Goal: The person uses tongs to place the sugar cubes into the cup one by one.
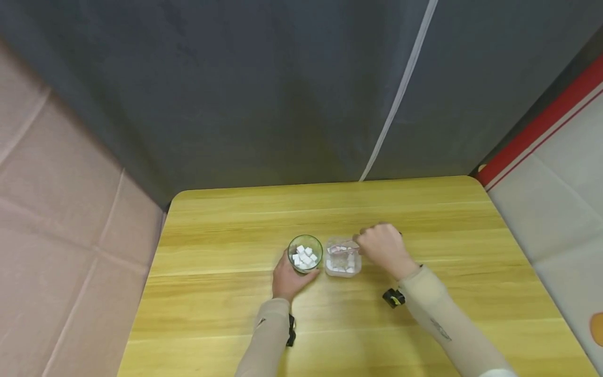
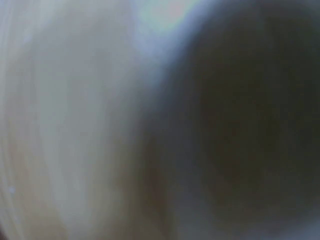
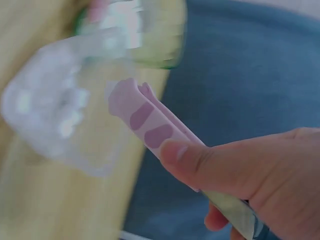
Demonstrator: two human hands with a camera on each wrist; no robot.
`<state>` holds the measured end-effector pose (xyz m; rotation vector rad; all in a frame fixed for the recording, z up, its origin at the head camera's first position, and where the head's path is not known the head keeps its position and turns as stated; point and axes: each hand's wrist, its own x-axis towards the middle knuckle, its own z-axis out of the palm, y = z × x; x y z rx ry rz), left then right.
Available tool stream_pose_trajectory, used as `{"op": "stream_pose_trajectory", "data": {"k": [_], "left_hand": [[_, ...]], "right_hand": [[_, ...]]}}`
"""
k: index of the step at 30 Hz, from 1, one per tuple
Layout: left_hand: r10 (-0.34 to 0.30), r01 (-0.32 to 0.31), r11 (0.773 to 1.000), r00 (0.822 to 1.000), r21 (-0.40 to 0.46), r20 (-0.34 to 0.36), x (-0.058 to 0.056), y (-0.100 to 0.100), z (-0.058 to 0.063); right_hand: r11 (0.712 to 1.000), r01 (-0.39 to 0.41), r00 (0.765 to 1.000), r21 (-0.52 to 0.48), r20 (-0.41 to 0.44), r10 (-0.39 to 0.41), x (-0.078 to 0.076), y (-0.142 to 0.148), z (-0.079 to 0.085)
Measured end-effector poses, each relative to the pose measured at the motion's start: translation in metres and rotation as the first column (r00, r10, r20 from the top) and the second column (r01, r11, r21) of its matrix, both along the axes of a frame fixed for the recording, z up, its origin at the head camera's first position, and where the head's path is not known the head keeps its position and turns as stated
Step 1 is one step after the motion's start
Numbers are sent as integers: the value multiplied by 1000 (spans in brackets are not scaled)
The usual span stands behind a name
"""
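Observation:
My left hand (image 1: 288,280) grips a green-tinted glass (image 1: 291,244) from its near left side, fingers and thumb around it. Inside the glass lies a heap of white cubes (image 1: 304,256). Just right of it stands a small clear plastic container (image 1: 342,273) holding several more white cubes (image 1: 350,264). My right hand (image 1: 383,250) pinches pink tongs (image 3: 157,117) with darker pink patches, thumb along one arm. The tips of the tongs point left over the container, close together, with a whitish bit showing at their end in the right wrist view. Blur fills the left wrist view.
Both hands work over a light wooden table (image 1: 226,235). A dark grey curtain (image 1: 282,104) with a pale seam hangs along its far edge. Pinkish padded panels (image 1: 70,235) line the left side, and a white and red covering (image 1: 556,173) the right.

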<state>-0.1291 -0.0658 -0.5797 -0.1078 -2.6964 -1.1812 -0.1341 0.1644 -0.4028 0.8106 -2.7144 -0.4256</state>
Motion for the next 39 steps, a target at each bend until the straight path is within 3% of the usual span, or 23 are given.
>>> {"op": "stream_pose_trajectory", "data": {"k": [7,13,20,27,39], "left_hand": [[6,-6,1000,1000,-6,7,1,-2,2],[18,-18,1000,1000,-6,21,1,0,1],[-2,1,1000,998,11,66,0,1,7],[-3,3,1000,998,-3,57,0,0,7],[2,-2,1000,999,6,34,0,1,4]], "right_hand": [[992,-76,993,-103,-100,65,11,-7,32],[983,-154,981,-105,-139,139,14,-26,40],[979,-171,981,-112,-112,159,13,-35,35],[994,-75,993,-86,-93,67,13,-15,31],[1000,-5,999,10,-50,5,5,-4,-8]]}}
